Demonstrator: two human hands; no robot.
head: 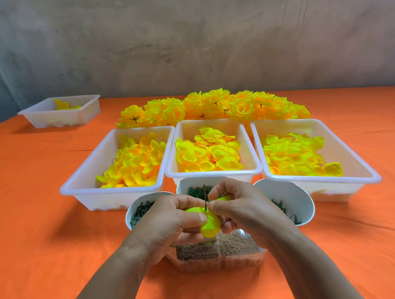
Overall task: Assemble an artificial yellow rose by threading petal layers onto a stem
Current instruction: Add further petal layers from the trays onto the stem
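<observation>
A thin dark green stem (204,194) stands upright between my two hands, just above the near edge of the orange table. A yellow petal layer (209,222) sits on the stem, its lower part bulging out beneath my fingers. My left hand (166,223) pinches the petal layer from the left with thumb and fingers. My right hand (239,212) pinches the petal layer and stem from the right. The stem's lower end is hidden by the petals and my fingers.
Three white trays of loose yellow petals stand side by side: left (82,179), middle (216,172), right (364,173). Three white cups of green parts (135,213) (187,187) (294,201) sit before them. Finished yellow roses (212,108) lie behind. A clear box (221,252) sits under my hands. Another tray (83,110) stands far left.
</observation>
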